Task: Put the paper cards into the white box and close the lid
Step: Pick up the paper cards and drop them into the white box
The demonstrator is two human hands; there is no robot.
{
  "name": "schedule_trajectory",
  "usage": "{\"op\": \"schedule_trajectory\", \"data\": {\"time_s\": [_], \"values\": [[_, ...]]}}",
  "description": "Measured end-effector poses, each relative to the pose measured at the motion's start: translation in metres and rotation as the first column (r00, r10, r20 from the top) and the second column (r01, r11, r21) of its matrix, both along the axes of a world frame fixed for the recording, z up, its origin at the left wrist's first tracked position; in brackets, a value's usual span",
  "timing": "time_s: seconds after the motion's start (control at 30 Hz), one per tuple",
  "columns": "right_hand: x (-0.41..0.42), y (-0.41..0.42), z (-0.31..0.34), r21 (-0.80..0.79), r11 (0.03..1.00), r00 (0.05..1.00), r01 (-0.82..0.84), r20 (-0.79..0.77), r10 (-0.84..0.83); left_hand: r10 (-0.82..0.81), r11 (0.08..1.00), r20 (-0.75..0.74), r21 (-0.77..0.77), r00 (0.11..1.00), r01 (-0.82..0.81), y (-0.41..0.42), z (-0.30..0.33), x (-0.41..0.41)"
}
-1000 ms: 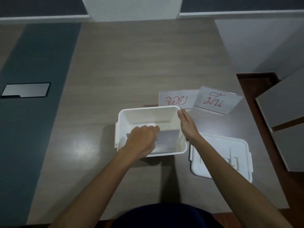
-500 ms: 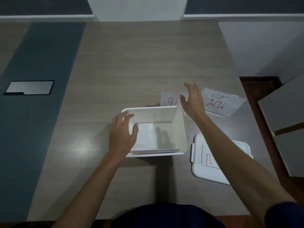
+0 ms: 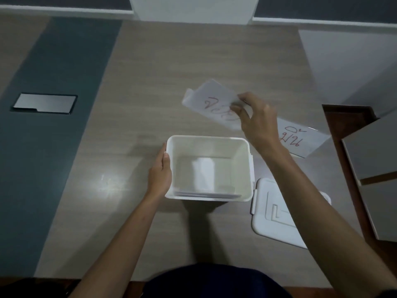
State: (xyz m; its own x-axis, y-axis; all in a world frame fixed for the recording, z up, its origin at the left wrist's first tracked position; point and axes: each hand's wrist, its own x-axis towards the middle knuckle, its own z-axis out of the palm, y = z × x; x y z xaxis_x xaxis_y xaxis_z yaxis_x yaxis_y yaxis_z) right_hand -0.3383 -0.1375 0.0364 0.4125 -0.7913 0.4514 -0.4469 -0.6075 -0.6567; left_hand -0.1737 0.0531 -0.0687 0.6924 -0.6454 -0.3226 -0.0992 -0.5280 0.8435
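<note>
The open white box stands on the wooden table with paper cards lying flat in its bottom. My left hand presses against the box's left wall. Behind the box, my right hand pinches a white paper card with red writing and holds it tilted in the air. A second card with red writing lies flat on the table to the right, partly behind my wrist. The white lid lies right of the box, partly covered by my right forearm.
A metal cover plate is set into the dark strip at the table's left. Grey cabinet panels stand past the table's right edge. A white column rises at the back.
My right hand reached past the box, took the left card and lifted it off the table. My left hand came out of the box and settled on its left wall.
</note>
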Motion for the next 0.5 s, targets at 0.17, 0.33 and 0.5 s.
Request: {"op": "schedule_trajectory", "data": {"time_s": [0.17,0.33,0.5], "values": [[-0.013,0.064,-0.019,0.042,0.969,0.925,-0.244,-0.29,0.246,0.009,0.999,-0.012,-0.038,1.0,-0.01,-0.011,-0.003,-0.004],[-0.023,0.093,-0.077,0.37,0.888,0.667,-0.272,-0.593,0.451,0.019,0.997,-0.003,-0.078,1.0,-0.02,-0.02,-0.004,-0.009],[-0.029,0.096,-0.076,0.516,0.84,0.64,-0.168,-0.591,0.491,0.011,0.996,-0.009,-0.09,1.0,-0.011,-0.027,-0.007,-0.013]]}}
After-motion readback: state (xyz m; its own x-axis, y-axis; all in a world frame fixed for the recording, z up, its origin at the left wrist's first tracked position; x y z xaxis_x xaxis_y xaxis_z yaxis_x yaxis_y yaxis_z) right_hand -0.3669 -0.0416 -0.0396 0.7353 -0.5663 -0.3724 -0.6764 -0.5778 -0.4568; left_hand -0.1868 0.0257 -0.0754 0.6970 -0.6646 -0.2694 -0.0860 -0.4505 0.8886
